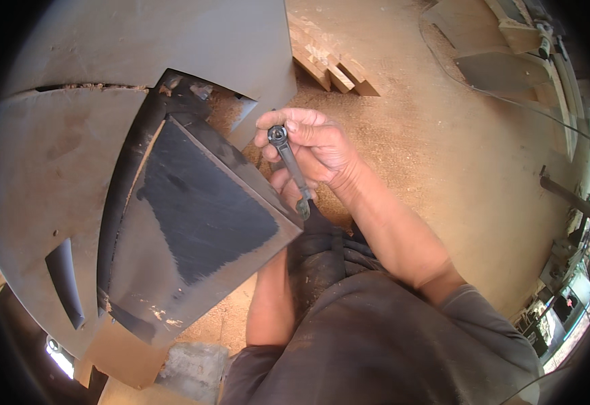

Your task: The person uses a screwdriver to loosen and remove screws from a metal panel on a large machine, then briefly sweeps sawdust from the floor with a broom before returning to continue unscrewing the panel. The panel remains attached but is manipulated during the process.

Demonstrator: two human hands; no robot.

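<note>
My right hand (318, 145) grips a grey ring wrench (291, 169) near its ring end, thumb and fingers wrapped round the shank. The ring end points up and left; the other end hangs down by my knee. The wrench sits just right of the corner of a dark, sloped metal cover (194, 209). My left hand (283, 187) shows only a few fingers behind the wrench; the cover's edge hides the rest. Its forearm (268, 310) rises from below. Whether it holds anything is unclear.
A grey metal machine top (59, 169) with slots fills the left. Sawdust covers the floor (430, 155). Stacked wood offcuts (335, 71) lie ahead. A thin cable (511, 101) crosses the floor at right, with boards and machine parts along the far right edge.
</note>
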